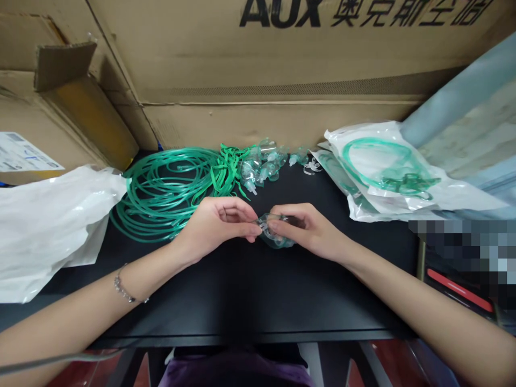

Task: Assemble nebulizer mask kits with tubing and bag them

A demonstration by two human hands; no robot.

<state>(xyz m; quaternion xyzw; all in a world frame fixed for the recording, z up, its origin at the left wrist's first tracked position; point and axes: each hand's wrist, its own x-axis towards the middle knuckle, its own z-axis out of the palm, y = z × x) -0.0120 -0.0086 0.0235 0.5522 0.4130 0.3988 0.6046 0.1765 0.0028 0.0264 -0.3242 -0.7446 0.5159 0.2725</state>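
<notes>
Hands meet mid-worktop over one small clear-green plastic mask piece [277,236]. Left hand [217,223] pinches its near edge w/ thumb + forefinger; right hand [308,228] curls round the other side, fingers pressed on it. Piece sits between the two hands, just above the black worktop [250,301], maybe touching it, can't tell.

Progress, as a judgement: early-to-mid. Beyond right hand, to its outer side, a few sealed white plastic pouches w/ green tubing inside [387,172] look finished. Beyond left hand, a big loose coil of green plastic tubing [165,188], green flat straps [228,169] and a heap of clear mask parts [262,161] look unprocessed, so plenty is left. Empty white plastic bags [52,220] lie well out past left hand.

Room: open black surface between the hands and the near worktop edge, where the forearms cross. Far side tight: brown cardboard boxes [262,70] wall it off just behind the parts heap. Right edge is crowded by pouches; a blurred patch is beside them.
</notes>
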